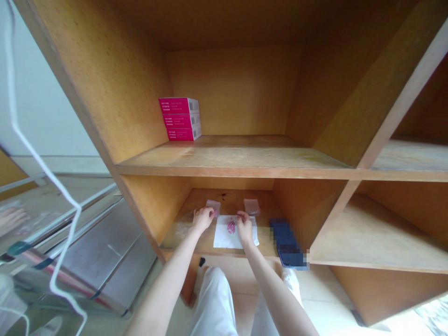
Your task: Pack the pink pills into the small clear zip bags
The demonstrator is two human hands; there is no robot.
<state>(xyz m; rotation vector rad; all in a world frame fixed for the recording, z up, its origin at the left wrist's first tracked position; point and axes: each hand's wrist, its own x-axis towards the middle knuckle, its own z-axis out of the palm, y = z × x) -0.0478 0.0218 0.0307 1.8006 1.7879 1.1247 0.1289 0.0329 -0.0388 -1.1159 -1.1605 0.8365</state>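
Note:
My left hand is closed at the edge of a small clear plastic bag, with a bit of pink showing by the fingertips. My right hand rests over the right side of a white paper sheet, its thumb and fingers pinched together; whatever they hold is too small to make out. On the paper between both hands lies a small heap of pink-red pieces. Just beyond my right hand, another clear plastic bag lies flat on the wooden shelf.
Three stacked pink boxes stand on the upper shelf. A dark blue object, partly blurred, lies at the right. A white cable hangs at left, near a metal-framed cart and another person's hand.

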